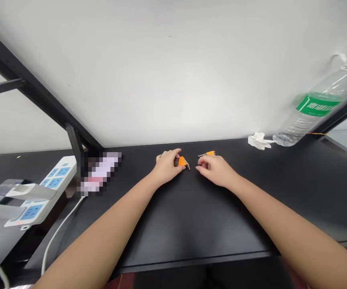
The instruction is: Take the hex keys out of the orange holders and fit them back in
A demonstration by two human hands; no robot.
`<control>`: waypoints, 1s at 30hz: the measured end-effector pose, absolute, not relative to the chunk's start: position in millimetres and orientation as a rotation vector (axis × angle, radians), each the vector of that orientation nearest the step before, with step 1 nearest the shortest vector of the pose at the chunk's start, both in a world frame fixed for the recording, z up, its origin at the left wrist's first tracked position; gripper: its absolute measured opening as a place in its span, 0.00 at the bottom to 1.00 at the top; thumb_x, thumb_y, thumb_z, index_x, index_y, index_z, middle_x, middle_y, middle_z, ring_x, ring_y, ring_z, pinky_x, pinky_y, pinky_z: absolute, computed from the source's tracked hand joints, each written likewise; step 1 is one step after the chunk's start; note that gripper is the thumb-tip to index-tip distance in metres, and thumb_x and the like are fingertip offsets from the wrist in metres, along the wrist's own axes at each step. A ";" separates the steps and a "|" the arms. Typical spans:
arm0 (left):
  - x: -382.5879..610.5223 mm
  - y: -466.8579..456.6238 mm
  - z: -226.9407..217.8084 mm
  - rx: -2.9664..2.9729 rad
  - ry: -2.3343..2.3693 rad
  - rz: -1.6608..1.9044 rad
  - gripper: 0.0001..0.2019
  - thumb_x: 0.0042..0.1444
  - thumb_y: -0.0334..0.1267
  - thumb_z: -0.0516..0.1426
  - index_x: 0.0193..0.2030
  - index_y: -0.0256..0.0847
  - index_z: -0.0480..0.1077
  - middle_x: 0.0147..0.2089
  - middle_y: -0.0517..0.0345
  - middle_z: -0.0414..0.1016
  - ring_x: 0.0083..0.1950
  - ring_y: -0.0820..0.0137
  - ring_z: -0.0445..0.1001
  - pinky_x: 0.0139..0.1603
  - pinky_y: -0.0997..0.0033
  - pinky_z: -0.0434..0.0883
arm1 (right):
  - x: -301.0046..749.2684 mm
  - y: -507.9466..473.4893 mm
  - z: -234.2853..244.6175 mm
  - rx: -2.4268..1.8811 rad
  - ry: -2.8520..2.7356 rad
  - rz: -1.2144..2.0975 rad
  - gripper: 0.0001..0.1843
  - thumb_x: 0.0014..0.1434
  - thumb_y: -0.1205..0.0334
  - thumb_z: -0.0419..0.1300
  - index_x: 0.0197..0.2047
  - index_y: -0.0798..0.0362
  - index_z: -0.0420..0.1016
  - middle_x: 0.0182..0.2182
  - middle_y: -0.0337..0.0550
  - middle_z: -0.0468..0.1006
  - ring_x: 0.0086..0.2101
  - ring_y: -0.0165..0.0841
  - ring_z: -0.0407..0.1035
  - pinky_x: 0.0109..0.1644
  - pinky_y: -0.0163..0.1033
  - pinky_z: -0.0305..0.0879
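My left hand (167, 165) is at the middle of the black table, its thumb and fingers closed around an orange holder of hex keys (182, 161). A bent metal key end sticks out of its right side. Just to the right is my right hand (217, 170), its fingers curled and the thumb a little apart from them. Nothing shows between those fingertips. Right behind that hand lies a second orange holder with thin metal keys (211, 153), partly hidden by the knuckles. Whether the hand touches it I cannot tell.
On the left are a white power strip (54, 182) with plugs and a cable (59, 228), beside a blurred-out phone-like item (101, 172). A crumpled tissue (260, 141) and a large green-labelled water bottle (319, 105) stand by the wall on the right. Black frame bars flank the table (197, 224).
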State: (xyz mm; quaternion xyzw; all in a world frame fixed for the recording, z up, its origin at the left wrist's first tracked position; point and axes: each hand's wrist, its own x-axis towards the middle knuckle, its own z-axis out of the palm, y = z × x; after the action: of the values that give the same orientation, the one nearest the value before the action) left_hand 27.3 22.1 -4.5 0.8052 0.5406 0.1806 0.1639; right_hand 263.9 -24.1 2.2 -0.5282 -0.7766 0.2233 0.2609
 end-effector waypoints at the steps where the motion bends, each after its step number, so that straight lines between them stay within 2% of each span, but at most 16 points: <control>1: 30.0 19.0 -2.9 2.283 1.515 0.487 0.32 0.52 0.45 0.66 0.65 0.47 0.67 0.54 0.54 0.77 0.57 0.56 0.72 0.64 0.47 0.65 | 258.6 -26.1 0.4 -1.420 -2.149 0.608 0.06 0.63 0.59 0.61 0.40 0.51 0.76 0.31 0.39 0.78 0.31 0.32 0.70 0.37 0.38 0.63; 5: 37.8 9.1 4.3 2.261 1.465 0.378 0.26 0.50 0.46 0.67 0.57 0.48 0.74 0.54 0.54 0.77 0.59 0.53 0.72 0.65 0.46 0.65 | 247.7 -31.7 -3.5 -1.454 -2.286 0.503 0.08 0.64 0.56 0.61 0.40 0.51 0.75 0.38 0.42 0.78 0.36 0.33 0.70 0.39 0.38 0.62; 9: 40.0 5.0 9.3 2.235 1.427 0.354 0.21 0.50 0.45 0.68 0.51 0.47 0.76 0.53 0.55 0.78 0.58 0.54 0.73 0.62 0.50 0.69 | 240.1 -36.7 -2.9 -1.569 -2.299 0.395 0.07 0.66 0.57 0.58 0.38 0.50 0.72 0.38 0.43 0.77 0.36 0.34 0.70 0.36 0.37 0.59; 16: 29.8 13.0 1.6 2.324 1.329 0.466 0.26 0.54 0.41 0.66 0.60 0.46 0.73 0.56 0.55 0.79 0.58 0.57 0.74 0.62 0.54 0.71 | 248.6 -33.7 15.1 -1.887 -2.248 0.381 0.09 0.62 0.63 0.56 0.29 0.52 0.70 0.30 0.46 0.78 0.29 0.35 0.69 0.29 0.38 0.51; 19: 20.9 21.3 -3.3 2.386 1.269 0.490 0.26 0.55 0.42 0.66 0.62 0.45 0.73 0.55 0.54 0.79 0.57 0.58 0.74 0.62 0.56 0.71 | 267.6 -29.5 25.9 -2.050 -2.252 0.517 0.10 0.60 0.60 0.58 0.27 0.52 0.70 0.29 0.44 0.77 0.26 0.34 0.68 0.28 0.37 0.52; 22: 16.7 25.1 -5.5 2.387 1.240 0.592 0.26 0.55 0.42 0.66 0.62 0.45 0.73 0.55 0.54 0.78 0.56 0.60 0.75 0.61 0.59 0.72 | 279.7 -29.2 30.5 -2.103 -2.311 0.594 0.15 0.59 0.52 0.60 0.27 0.51 0.70 0.29 0.44 0.77 0.26 0.34 0.68 0.28 0.38 0.53; 25: 21.4 19.1 -3.2 2.401 1.199 0.692 0.27 0.55 0.43 0.66 0.62 0.44 0.73 0.53 0.54 0.79 0.52 0.62 0.77 0.59 0.60 0.73 | 276.2 -33.5 26.3 -1.916 -2.301 0.457 0.15 0.60 0.49 0.61 0.30 0.51 0.71 0.34 0.45 0.78 0.31 0.36 0.70 0.31 0.38 0.56; 28: 31.1 6.4 1.7 2.441 1.107 0.765 0.26 0.55 0.45 0.66 0.61 0.43 0.73 0.49 0.55 0.81 0.48 0.64 0.77 0.56 0.61 0.74 | 263.0 -37.7 16.6 -1.510 -2.238 0.430 0.05 0.62 0.59 0.59 0.39 0.51 0.70 0.40 0.43 0.78 0.36 0.34 0.70 0.37 0.38 0.60; 30: 36.7 -1.0 4.3 2.465 1.066 0.806 0.25 0.56 0.44 0.66 0.60 0.42 0.73 0.48 0.55 0.81 0.47 0.65 0.77 0.54 0.63 0.74 | 255.1 -38.2 10.2 -1.321 -2.208 0.478 0.02 0.63 0.65 0.57 0.40 0.51 0.68 0.38 0.41 0.76 0.35 0.32 0.69 0.38 0.37 0.61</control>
State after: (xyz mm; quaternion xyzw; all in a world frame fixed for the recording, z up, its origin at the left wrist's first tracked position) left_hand 36.7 -1.0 4.3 0.8666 0.3747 0.2835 0.1680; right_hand 255.1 -38.2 10.2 -0.4874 -0.8149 0.1764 0.2593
